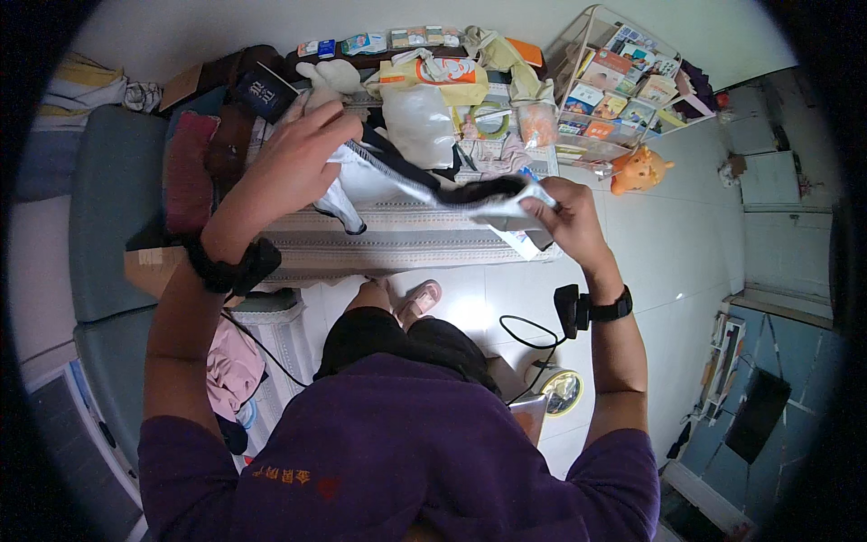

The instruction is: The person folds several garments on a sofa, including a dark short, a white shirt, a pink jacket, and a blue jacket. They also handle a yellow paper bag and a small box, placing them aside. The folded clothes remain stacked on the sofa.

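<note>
A white garment with black edging [399, 177] is stretched in the air between my two hands, its seam showing along the upper edge. My left hand [291, 152] grips it at the left, the back of the hand hiding the fingertips. At the other end, my right hand [567, 215] pinches a corner between thumb and fingers. A loose white flap hangs below the left hand. Beneath the cloth lies a seat with a striped woven cover [379, 240]. Behind the cloth sits a white plastic bag [418, 125], and a crumpled pink cloth [500, 157] is nearer the right hand.
A wire rack of books [609, 95] stands at the back right, beside an orange plush toy [640, 169]. Left are a red cushion [192, 173] and a cardboard box [152, 267]. A green roll [491, 120] lies behind. Black cables [525, 324] hang from wrist-worn devices.
</note>
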Available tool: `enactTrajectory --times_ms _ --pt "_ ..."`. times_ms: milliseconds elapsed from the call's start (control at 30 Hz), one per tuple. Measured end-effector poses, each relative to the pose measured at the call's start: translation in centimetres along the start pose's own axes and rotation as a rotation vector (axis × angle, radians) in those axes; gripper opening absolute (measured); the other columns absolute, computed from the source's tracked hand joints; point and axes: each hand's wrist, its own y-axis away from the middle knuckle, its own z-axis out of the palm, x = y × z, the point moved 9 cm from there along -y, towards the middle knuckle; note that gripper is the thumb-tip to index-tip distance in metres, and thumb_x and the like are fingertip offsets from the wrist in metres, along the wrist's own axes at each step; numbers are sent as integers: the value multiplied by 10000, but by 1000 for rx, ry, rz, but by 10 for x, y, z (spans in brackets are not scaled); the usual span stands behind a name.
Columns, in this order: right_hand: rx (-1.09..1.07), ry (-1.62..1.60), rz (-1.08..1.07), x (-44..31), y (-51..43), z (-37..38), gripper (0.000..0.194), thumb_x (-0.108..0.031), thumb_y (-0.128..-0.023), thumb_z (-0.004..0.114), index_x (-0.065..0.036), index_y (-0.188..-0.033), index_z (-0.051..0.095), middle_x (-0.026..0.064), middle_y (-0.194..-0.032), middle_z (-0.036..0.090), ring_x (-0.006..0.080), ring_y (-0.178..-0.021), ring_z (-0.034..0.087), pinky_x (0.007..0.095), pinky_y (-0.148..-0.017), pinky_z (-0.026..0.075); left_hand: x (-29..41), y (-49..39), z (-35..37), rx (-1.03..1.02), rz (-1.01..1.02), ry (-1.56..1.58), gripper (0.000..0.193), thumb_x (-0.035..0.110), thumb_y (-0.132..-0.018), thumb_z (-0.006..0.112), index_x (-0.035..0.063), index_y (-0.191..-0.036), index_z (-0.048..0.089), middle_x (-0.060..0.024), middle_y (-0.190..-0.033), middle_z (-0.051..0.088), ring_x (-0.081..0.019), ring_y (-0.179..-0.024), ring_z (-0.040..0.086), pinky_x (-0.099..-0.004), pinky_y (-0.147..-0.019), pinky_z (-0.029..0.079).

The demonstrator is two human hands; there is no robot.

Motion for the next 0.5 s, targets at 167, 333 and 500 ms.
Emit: enactTrajectory --times_ms 167,333,500 --pt "209 -202 84 7 12 -3 126 -81 -800 588 42 -826 594 61 -689 563 118 -630 489 247 -599 402 34 -11 14 103 231 173 176 87 -718 594 37 -872 525 -127 -1014 505 -282 -915 522 -342 -793 416" --pt "283 -254 28 -1 14 24 154 -14 -764 583 38 -906 610 64 -737 561 132 -682 507 230 -653 398 62 -42 87 53 -22 491 223 206 -789 584 -17 -784 569 -135 -743 580 -250 -711 574 -329 -640 441" --pt "415 -239 46 7 26 35 170 -4 -758 584 30 -922 610 56 -715 532 125 -669 483 214 -634 384 55 -37 121 91 -225 524 241 218 -784 595 -23 -789 609 -163 -687 586 -237 -593 570 -323 -553 425"
